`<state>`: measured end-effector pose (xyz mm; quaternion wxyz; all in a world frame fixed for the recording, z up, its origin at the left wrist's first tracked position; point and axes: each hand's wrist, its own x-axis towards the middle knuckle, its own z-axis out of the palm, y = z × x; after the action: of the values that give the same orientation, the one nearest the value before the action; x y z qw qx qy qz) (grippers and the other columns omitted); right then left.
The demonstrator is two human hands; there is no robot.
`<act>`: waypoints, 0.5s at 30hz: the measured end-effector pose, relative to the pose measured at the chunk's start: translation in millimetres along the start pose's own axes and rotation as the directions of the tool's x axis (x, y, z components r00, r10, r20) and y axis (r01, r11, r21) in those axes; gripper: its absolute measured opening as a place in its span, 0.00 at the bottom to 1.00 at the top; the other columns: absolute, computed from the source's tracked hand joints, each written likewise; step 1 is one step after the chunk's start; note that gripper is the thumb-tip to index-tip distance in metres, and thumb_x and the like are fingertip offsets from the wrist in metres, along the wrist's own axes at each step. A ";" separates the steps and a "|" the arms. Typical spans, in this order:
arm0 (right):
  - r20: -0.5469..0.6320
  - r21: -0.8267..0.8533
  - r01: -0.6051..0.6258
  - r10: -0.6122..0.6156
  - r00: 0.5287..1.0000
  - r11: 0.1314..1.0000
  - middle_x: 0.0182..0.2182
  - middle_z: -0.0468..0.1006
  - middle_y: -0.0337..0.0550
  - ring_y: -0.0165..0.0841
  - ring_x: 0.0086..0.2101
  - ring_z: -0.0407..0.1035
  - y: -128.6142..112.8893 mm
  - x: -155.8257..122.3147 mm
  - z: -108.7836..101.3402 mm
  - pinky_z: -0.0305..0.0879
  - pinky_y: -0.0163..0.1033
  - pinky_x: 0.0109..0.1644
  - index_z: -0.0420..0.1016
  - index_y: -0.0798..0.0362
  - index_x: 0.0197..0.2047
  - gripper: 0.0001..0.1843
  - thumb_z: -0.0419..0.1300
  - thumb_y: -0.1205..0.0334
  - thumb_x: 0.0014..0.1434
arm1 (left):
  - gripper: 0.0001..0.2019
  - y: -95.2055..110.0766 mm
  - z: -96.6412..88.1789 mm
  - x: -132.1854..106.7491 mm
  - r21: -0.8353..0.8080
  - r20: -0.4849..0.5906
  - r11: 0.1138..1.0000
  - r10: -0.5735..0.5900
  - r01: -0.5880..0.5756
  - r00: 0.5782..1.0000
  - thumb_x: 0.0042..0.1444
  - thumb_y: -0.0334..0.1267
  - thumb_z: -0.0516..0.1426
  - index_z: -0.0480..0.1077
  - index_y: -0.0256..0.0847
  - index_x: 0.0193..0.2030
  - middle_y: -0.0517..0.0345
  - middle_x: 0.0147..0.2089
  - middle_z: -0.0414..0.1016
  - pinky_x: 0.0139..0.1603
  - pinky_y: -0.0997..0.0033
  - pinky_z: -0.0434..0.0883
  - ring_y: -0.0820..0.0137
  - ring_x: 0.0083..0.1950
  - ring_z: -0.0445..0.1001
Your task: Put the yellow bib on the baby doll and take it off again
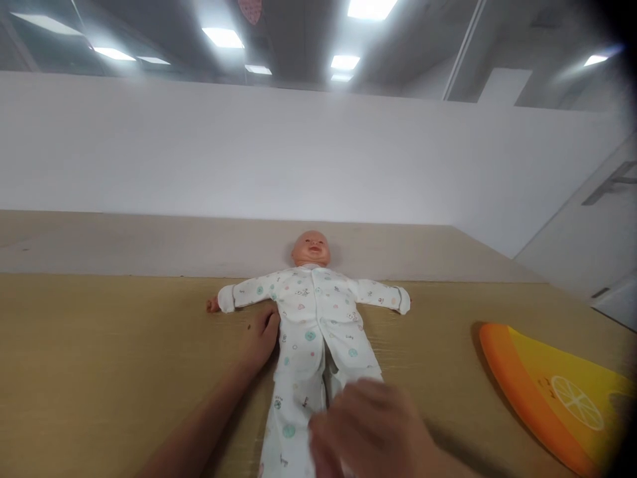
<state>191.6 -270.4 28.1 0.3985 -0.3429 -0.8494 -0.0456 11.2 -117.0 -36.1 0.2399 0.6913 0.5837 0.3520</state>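
A baby doll [314, 251] lies on its back with both arms stretched out to the sides. It wears a white printed top [298, 302], parted below the chest, and white printed trousers [288, 425]. Against the doll's side, under its arm at the left of the picture, rests my left hand [261, 338] with its fingers curled in; whether they pinch the cloth is hidden. My right hand [371, 425] is blurred by motion over the doll's legs, covering part of the trousers. Its fingers are too smeared to read.
The doll lies on a tan tabletop [124, 352] with a paler strip [149, 245] behind it. An orange and yellow cushion-like item [542, 378] printed with a citrus slice lies at the right. A white wall [223, 153] rises behind, and a door handle [610, 182] shows at far right.
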 end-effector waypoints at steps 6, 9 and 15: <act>-0.147 -0.023 -0.452 0.444 0.884 0.892 0.22 0.72 0.38 0.28 0.24 0.64 109.1 14.2 0.4 0.57 0.34 0.29 0.68 0.52 0.27 0.11 0.50 0.66 0.60 | 0.12 -4.9 0.8 0.7 0.038 -0.027 0.999 0.007 -0.006 1.000 0.57 0.38 0.45 0.60 0.44 0.24 0.61 0.27 0.69 0.38 0.71 0.63 0.69 0.33 0.68; -0.096 -0.145 -0.540 0.532 0.841 0.829 0.22 0.73 0.38 0.30 0.24 0.65 153.1 -9.4 18.1 0.55 0.35 0.30 0.71 0.52 0.28 0.13 0.50 0.61 0.62 | 0.11 -7.8 1.0 1.9 0.068 -0.051 0.996 0.056 -0.053 0.997 0.57 0.37 0.46 0.62 0.44 0.25 0.59 0.29 0.71 0.41 0.70 0.63 0.68 0.36 0.69; -0.039 -0.225 -0.551 0.558 0.829 0.803 0.30 0.77 0.40 0.33 0.32 0.71 178.2 -40.2 39.8 0.59 0.35 0.36 0.72 0.53 0.33 0.12 0.50 0.61 0.62 | 0.10 -5.2 1.8 1.6 0.052 -0.060 0.999 0.013 -0.009 0.998 0.57 0.36 0.46 0.63 0.44 0.26 0.58 0.32 0.73 0.44 0.69 0.64 0.67 0.39 0.70</act>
<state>294.2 -142.8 -62.2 0.3403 -0.6197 -0.7069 -0.0188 9.4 -114.2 -40.9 0.2025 0.6895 0.5956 0.3588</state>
